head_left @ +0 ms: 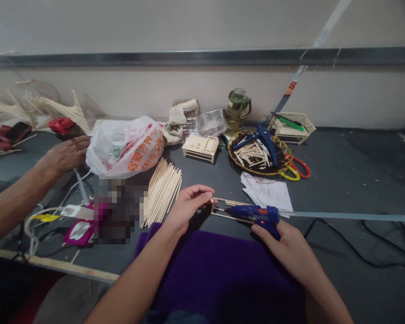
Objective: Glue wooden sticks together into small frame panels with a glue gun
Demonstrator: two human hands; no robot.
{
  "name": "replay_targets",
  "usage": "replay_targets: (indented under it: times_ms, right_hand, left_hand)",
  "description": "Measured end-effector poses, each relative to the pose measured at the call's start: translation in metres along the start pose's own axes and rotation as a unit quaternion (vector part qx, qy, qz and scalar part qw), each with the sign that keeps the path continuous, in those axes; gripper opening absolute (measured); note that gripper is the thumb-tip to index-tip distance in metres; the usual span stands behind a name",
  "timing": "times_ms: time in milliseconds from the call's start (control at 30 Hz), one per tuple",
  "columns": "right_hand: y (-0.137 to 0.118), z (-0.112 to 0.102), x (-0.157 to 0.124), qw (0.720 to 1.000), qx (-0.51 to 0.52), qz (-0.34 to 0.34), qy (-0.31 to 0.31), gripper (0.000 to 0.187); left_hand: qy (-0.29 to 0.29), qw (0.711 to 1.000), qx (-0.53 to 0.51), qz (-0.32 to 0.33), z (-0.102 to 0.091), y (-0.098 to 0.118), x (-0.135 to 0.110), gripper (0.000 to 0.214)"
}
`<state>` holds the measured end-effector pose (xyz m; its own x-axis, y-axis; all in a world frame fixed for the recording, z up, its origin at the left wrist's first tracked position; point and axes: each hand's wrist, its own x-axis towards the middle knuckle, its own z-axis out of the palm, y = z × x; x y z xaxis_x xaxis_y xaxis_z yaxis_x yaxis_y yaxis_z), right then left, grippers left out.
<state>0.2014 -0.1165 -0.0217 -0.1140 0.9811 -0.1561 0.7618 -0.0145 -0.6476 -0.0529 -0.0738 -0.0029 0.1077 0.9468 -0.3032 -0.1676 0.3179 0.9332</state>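
My right hand (286,243) is wrapped around a blue hot glue gun (253,212) with a small red light on its body. The gun's nozzle points left, into the left end of a narrow frame of thin wooden sticks (229,217). At that end, my left hand (191,204) is closed, thumb and fingers pinched at the frame's corner. A small pale stick end shows at the fingertips; whether it is a separate piece I cannot tell. The gun and right hand hide the frame's right end. A bundle of loose wooden sticks (164,193) lies left of my left hand.
Behind are a plastic bag (124,146), a small stick-built model (200,148), a basket (234,159) with cut sticks and blue pliers (268,141), scissors (302,167), papers (268,191) and a jug (238,108). Another person's hand (67,153) is at left. Purple cloth (222,270) lies in front.
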Motion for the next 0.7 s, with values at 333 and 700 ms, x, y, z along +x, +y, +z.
replay_targets:
  times_ms: [333,700]
  right_hand:
    - [-0.0021,0.0001,-0.0001,1.000,-0.027,-0.001,-0.001,0.042]
    - [-0.0050,-0.0017,-0.0007,1.000,-0.011,-0.009,-0.007,0.041]
  left_hand:
    - [0.002,1.000,-0.001,-0.002,0.0012,0.0018,-0.0003,0.017]
    - [0.001,1.000,0.003,-0.004,0.0015,0.0014,-0.0005,0.015]
